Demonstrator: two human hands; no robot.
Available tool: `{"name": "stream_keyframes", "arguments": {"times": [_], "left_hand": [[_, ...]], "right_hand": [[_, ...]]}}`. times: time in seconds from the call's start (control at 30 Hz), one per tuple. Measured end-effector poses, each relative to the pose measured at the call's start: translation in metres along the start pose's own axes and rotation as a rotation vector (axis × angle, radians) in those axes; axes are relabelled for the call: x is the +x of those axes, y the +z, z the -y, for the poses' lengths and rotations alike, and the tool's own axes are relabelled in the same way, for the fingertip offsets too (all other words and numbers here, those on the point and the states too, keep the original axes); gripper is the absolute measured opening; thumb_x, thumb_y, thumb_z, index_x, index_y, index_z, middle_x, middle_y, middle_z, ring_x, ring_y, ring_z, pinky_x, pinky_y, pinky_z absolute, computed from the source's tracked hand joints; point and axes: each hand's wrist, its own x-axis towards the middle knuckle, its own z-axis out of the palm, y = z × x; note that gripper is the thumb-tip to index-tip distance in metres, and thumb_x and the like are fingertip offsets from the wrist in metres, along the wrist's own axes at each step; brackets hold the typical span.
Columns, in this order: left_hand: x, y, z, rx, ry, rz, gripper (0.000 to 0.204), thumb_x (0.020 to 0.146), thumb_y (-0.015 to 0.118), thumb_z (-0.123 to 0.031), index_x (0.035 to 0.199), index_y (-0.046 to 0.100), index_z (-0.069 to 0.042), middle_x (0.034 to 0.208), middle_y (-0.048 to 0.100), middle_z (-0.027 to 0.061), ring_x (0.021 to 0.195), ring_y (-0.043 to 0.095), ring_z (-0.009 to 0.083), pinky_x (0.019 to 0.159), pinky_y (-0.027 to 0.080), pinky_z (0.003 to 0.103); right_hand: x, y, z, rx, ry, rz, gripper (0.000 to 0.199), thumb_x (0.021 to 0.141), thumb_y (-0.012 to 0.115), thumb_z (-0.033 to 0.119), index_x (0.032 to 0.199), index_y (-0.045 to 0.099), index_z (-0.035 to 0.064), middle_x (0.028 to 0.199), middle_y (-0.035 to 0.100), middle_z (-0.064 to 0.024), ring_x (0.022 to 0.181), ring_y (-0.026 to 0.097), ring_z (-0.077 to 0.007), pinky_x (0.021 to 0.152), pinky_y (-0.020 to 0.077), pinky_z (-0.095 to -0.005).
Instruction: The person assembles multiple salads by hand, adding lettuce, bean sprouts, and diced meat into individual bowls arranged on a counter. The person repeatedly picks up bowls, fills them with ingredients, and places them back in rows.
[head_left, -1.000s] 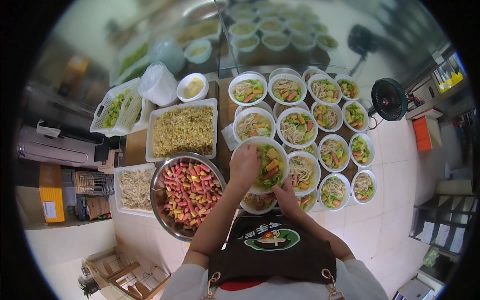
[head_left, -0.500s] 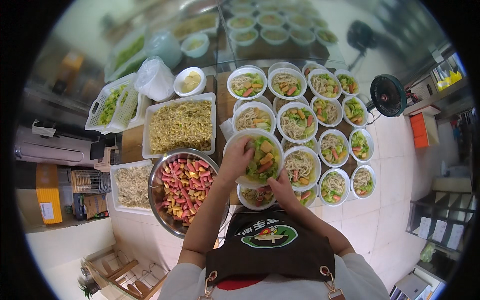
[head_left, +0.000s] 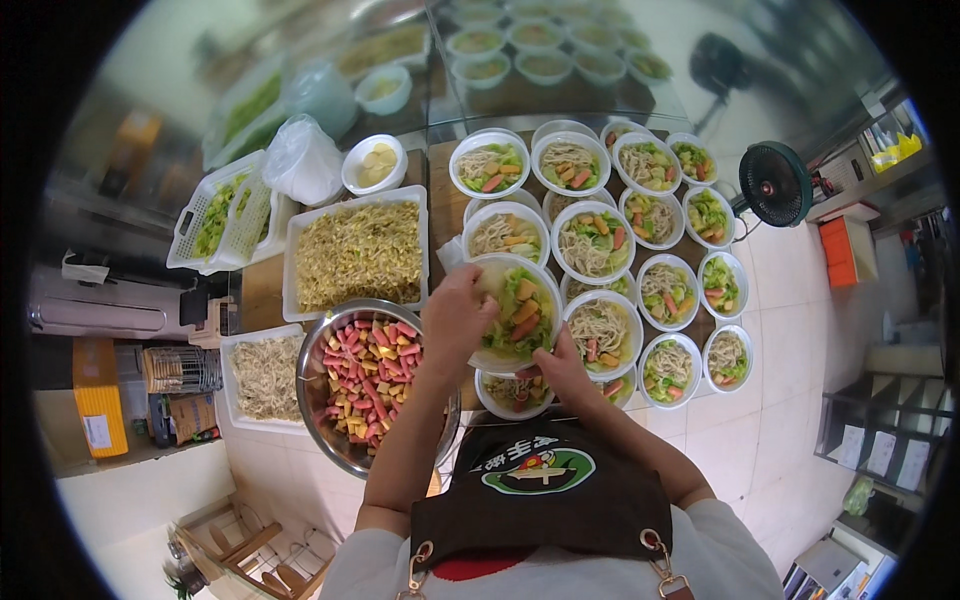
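Observation:
A white bowl (head_left: pixel 494 358) of lettuce with sausage pieces and yellow-brown chunks is raised, slightly tilted, above the other bowls. My right hand (head_left: pixel 566 372) grips its near right rim, the thumb over the edge. At the left rim, my left hand (head_left: pixel 458 318) has curled fingers; whether anything is inside them is hidden. Just left of that forearm, a steel basin (head_left: pixel 312 425) holds pink sausage pieces and yellow-brown chunks. Under and beside the raised bowl, a noodle bowl (head_left: pixel 604 330) with lettuce and sausage stands among several similar bowls.
A white tray of bean sprouts (head_left: pixel 357 255) and a tray of pale shredded food (head_left: pixel 262 375) lie left. Behind are a lettuce basket (head_left: pixel 215 225), a plastic-wrapped stack (head_left: pixel 302 165) and a bowl of pale yellow slices (head_left: pixel 376 165). A fan (head_left: pixel 773 187) stands at right.
My left hand has drawn back leftward from inside the raised bowl to its rim. The bowl has shifted slightly right and turned, still in my right hand.

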Motion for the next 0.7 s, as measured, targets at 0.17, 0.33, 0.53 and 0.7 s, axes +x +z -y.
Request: {"name": "stream_keyframes", "arguments": {"times": [0.17, 0.33, 0.53, 0.7], "left_hand": [[0.010, -0.022, 0.035, -0.507, -0.075, 0.081, 0.026, 0.076, 0.061, -0.009, 0.101, 0.058, -0.003, 0.085, 0.062, 0.0062, 0.073, 0.059, 0.0177, 0.068, 0.048, 0.028], [0.017, -0.049, 0.058, -1.028, -0.282, 0.195, 0.020, 0.080, 0.058, -0.003, 0.101, 0.058, -0.005, 0.080, 0.057, -0.0029, 0.058, 0.044, 0.0019, 0.051, 0.036, 0.018], [0.048, -0.059, 0.074, -1.294, -0.359, 0.249, 0.020, 0.080, 0.058, -0.002, 0.100, 0.058, -0.007, 0.074, 0.054, -0.0038, 0.051, 0.039, 0.0029, 0.045, 0.030, 0.018], [0.064, -0.023, 0.062, -0.370, 0.114, 0.267, 0.019, 0.075, 0.061, -0.006, 0.094, 0.058, -0.004, 0.072, 0.055, -0.0030, 0.055, 0.046, 0.0063, 0.051, 0.038, 0.020]], "right_hand": [[0.001, 0.000, 0.009, 0.049, 0.023, -0.004, 0.052, 0.080, 0.041, -0.005, 0.130, 0.028, 0.0054, 0.120, 0.047, -0.0125, 0.097, 0.058, -0.0236, 0.067, 0.0580, -0.0312], [0.006, 0.002, 0.015, 0.046, 0.044, 0.009, 0.050, 0.081, 0.042, -0.003, 0.129, 0.029, 0.0044, 0.120, 0.048, -0.0126, 0.095, 0.059, -0.0235, 0.068, 0.0577, -0.0309], [0.015, -0.001, 0.007, 0.079, 0.075, -0.043, 0.051, 0.081, 0.040, -0.004, 0.130, 0.029, 0.0040, 0.119, 0.049, -0.0150, 0.091, 0.062, -0.0257, 0.065, 0.0583, -0.0308], [0.036, 0.009, 0.000, 0.111, 0.049, -0.035, 0.052, 0.082, 0.040, -0.004, 0.132, 0.027, 0.0043, 0.119, 0.049, -0.0151, 0.092, 0.062, -0.0261, 0.063, 0.0586, -0.0303]]}}
